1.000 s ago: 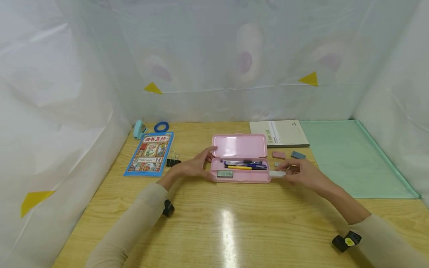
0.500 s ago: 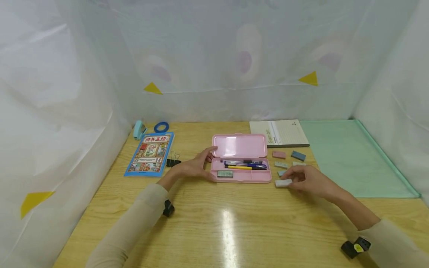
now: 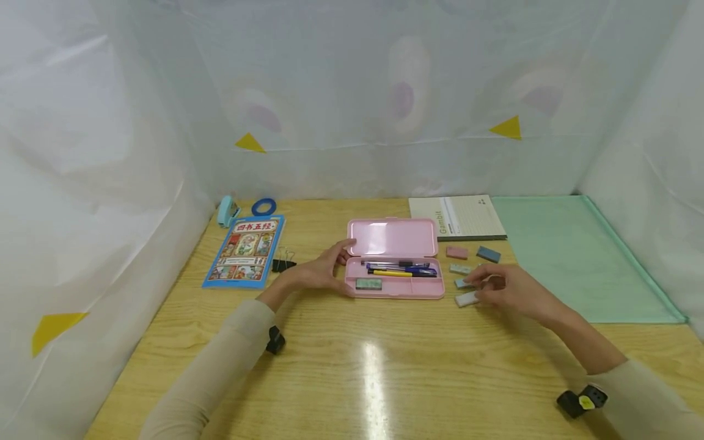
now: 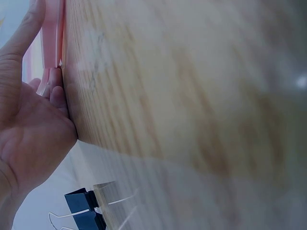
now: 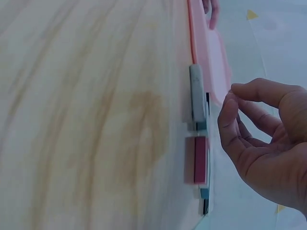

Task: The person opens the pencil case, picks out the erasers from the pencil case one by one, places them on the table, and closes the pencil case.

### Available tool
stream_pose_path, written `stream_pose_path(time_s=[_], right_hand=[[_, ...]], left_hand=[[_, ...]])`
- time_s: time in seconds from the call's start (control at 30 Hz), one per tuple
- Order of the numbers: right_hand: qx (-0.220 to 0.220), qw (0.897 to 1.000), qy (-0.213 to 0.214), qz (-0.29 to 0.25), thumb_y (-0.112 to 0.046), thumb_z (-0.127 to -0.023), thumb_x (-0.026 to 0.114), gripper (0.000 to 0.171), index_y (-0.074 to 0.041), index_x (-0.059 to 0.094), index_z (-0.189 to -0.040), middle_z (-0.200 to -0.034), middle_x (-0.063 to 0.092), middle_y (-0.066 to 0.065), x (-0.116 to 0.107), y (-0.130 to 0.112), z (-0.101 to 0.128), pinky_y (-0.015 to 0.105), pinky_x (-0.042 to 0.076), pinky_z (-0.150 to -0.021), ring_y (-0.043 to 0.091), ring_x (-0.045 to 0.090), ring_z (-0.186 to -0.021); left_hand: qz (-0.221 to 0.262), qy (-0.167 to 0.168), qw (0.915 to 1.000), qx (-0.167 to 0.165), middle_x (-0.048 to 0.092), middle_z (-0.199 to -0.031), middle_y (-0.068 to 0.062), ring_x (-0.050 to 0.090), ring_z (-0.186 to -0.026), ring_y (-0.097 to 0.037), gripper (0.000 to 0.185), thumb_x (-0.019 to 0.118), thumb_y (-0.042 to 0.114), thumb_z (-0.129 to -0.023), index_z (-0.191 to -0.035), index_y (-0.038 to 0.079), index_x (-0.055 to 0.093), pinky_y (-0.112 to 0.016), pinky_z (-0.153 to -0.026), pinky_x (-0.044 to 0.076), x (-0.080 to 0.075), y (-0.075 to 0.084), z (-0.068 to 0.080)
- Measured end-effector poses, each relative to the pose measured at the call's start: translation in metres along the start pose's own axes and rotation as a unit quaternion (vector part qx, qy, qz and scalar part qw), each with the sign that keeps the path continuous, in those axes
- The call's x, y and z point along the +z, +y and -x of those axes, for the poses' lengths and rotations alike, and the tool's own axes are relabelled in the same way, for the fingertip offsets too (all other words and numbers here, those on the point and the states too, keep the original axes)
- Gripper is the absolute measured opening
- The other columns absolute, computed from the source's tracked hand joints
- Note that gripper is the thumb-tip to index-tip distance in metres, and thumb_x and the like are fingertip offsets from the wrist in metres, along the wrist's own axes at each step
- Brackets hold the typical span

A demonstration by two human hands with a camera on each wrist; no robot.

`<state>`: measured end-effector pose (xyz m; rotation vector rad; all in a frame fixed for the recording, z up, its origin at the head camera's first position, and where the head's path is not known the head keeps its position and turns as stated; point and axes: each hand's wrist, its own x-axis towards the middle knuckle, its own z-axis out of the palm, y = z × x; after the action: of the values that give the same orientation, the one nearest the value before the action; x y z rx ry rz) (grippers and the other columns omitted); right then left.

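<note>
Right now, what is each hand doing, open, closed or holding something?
Left hand: open, resting against the pink pencil case.
Right hand: open, fingers loosely curled, holding nothing, beside the white eraser.

The left hand (image 3: 321, 273) lies low at about 10 o'clock from the person, palm turned toward 3 o'clock, fingers straight and together, thumb stretched toward 1 o'clock. Its forearm, in a beige sleeve, runs back toward 7 o'clock. The right hand (image 3: 508, 288) sits at about 2 o'clock, fingers loosely curled with thumb and forefinger drawn close; it seems to hold nothing. Its forearm runs back toward 5 o'clock.
</note>
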<state>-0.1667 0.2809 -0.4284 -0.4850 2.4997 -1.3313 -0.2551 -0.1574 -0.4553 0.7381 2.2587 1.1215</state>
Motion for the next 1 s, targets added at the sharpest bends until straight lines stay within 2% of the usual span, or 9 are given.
stream_pose_path(time_s=[0.13, 0.2, 0.33, 0.43, 0.53, 0.7, 0.77, 1.0], right_hand=[[0.0, 1.0, -0.001, -0.029, -0.014, -0.099, 0.072, 0.03, -0.001, 0.067, -0.126, -0.119, 0.067, 0.019, 0.008, -0.008, -0.009, 0.033, 0.055, -0.065, 0.018, 0.064, -0.084], [0.0, 0.999, -0.006, -0.051, -0.013, -0.099, 0.071, 0.032, 0.0, 0.066, -0.128, -0.137, 0.058, 0.022, 0.015, -0.013, -0.016, 0.035, 0.056, -0.067, 0.019, 0.065, -0.089], [-0.015, 0.996, -0.035, -0.082, -0.007, -0.098, 0.071, 0.032, 0.003, 0.066, -0.128, -0.142, 0.054, 0.026, 0.034, -0.025, -0.036, 0.037, 0.058, -0.067, 0.025, 0.066, -0.091], [-0.036, 0.994, -0.067, -0.08, -0.006, -0.098, 0.07, 0.031, 0.001, 0.067, -0.128, -0.13, 0.062, 0.023, 0.051, -0.034, -0.053, 0.038, 0.059, -0.067, 0.028, 0.068, -0.091], [-0.064, 0.99, -0.102, -0.07, -0.006, -0.098, 0.069, 0.032, 0.0, 0.067, -0.13, -0.127, 0.065, 0.021, 0.069, -0.044, -0.066, 0.039, 0.06, -0.065, 0.032, 0.069, -0.086], [-0.07, 0.985, -0.146, -0.053, -0.011, -0.1, 0.068, 0.032, -0.004, 0.067, -0.132, -0.107, 0.07, 0.019, 0.091, -0.06, -0.079, 0.037, 0.058, -0.062, 0.032, 0.069, -0.074], [-0.061, 0.985, -0.153, -0.044, -0.013, -0.102, 0.067, 0.031, -0.006, 0.067, -0.132, -0.096, 0.07, 0.018, 0.097, -0.066, -0.082, 0.036, 0.056, -0.06, 0.03, 0.068, -0.07], [-0.062, 0.989, -0.131, -0.009, -0.014, -0.103, 0.065, 0.024, -0.008, 0.071, -0.125, -0.083, 0.07, 0.013, 0.108, -0.071, -0.085, 0.028, 0.046, -0.049, 0.02, 0.059, -0.056]], left_hand=[[0.003, 0.001, 1.0, -0.001, 0.039, -0.141, -0.009, 0.039, -0.129, -0.024, 0.116, 0.09, 0.026, -0.083, -0.167, 0.023, 0.01, -0.043, -0.115, 0.033, 0.0, 0.0, 0.001], [0.003, 0.001, 1.0, 0.0, 0.039, -0.141, -0.009, 0.039, -0.129, -0.024, 0.116, 0.09, 0.026, -0.083, -0.167, 0.024, 0.01, -0.043, -0.114, 0.033, 0.001, 0.0, 0.002], [0.002, 0.0, 1.0, 0.001, 0.038, -0.141, -0.009, 0.039, -0.129, -0.024, 0.116, 0.09, 0.026, -0.083, -0.167, 0.024, 0.01, -0.043, -0.114, 0.033, 0.001, 0.0, 0.003], [0.002, 0.001, 1.0, 0.0, 0.038, -0.142, -0.009, 0.039, -0.129, -0.024, 0.117, 0.09, 0.026, -0.083, -0.167, 0.025, 0.009, -0.042, -0.114, 0.033, 0.001, 0.0, 0.003], [0.005, 0.001, 1.0, 0.0, 0.038, -0.143, -0.009, 0.039, -0.13, -0.024, 0.117, 0.09, 0.026, -0.083, -0.167, 0.025, 0.009, -0.043, -0.115, 0.033, 0.001, 0.001, 0.003], [0.002, 0.003, 1.0, -0.001, 0.038, -0.143, -0.008, 0.039, -0.131, -0.024, 0.117, 0.09, 0.027, -0.082, -0.167, 0.025, 0.01, -0.044, -0.115, 0.034, 0.001, 0.002, 0.003], [0.0, 0.002, 1.0, 0.0, 0.039, -0.143, -0.008, 0.04, -0.13, -0.024, 0.117, 0.09, 0.027, -0.083, -0.167, 0.024, 0.01, -0.043, -0.115, 0.034, 0.001, 0.001, 0.002], [0.005, 0.004, 1.0, 0.003, 0.039, -0.141, -0.009, 0.04, -0.129, -0.024, 0.118, 0.091, 0.026, -0.081, -0.167, 0.025, 0.01, -0.041, -0.114, 0.034, 0.0, -0.001, 0.0]])
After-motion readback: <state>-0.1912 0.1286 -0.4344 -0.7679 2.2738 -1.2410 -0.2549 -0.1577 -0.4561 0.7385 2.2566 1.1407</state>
